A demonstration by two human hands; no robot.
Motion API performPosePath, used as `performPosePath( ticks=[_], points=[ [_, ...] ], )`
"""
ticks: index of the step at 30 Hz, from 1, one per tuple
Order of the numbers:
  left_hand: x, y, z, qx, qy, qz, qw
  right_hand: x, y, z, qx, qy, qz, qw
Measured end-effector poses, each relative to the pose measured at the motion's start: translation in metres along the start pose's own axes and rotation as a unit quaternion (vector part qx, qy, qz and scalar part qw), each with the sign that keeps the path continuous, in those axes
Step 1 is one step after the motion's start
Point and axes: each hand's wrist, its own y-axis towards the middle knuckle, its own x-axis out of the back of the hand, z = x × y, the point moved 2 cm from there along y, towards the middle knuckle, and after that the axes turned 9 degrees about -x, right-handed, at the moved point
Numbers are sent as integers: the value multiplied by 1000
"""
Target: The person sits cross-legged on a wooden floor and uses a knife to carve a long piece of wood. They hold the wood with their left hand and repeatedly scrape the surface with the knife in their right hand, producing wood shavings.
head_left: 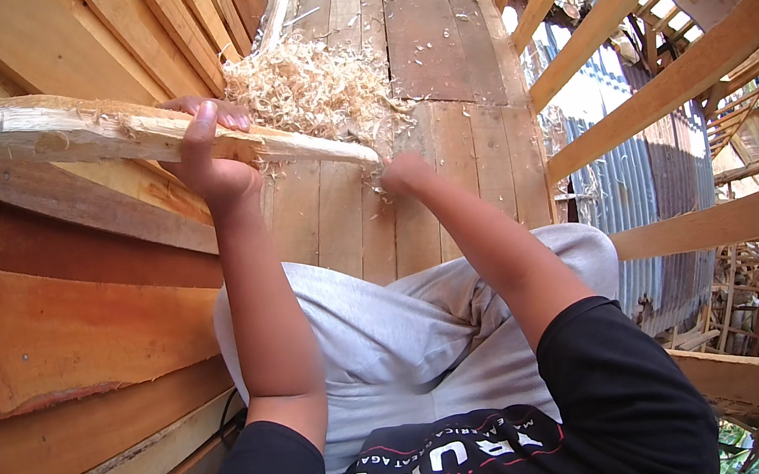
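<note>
A long, pale wooden pole (86, 126), roughly shaved and slightly curved, slants from the upper left toward the middle. My left hand (219, 159) is closed round it, thumb on top and fingers partly hidden behind the wood. Close by the pole's narrower right end, my right hand (404, 175) is a closed fist low over the floor. Its fingers face away, so what they hold is hidden; I cannot tell whether they touch the pole tip. Beyond the pole lies a heap of curly wood shavings (312, 86).
Stacked planks (70, 322) form a wall on the left. Wooden railing slats (668, 90) run along the right, with corrugated metal sheets (629, 183) below. Another pale stick (282, 0) lies past the shavings on the plank floor (444, 53). My grey-trousered legs (385, 327) are folded in front.
</note>
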Motion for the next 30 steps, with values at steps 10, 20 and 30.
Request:
performPosePath(
  ticks=[10, 20, 30],
  points=[
    [-5, 11, -52, 0, 3, 99, 995, 57, -6, -37, 57, 26, 1, 998],
    [9, 18, -56, 5, 31, 87, 996, 94, -45, -94, 199, 30, 89, 975],
    [13, 22, -57, 16, 56, 111, 992, 90, -18, -103, 141, 90, -145, 975]
  ],
)
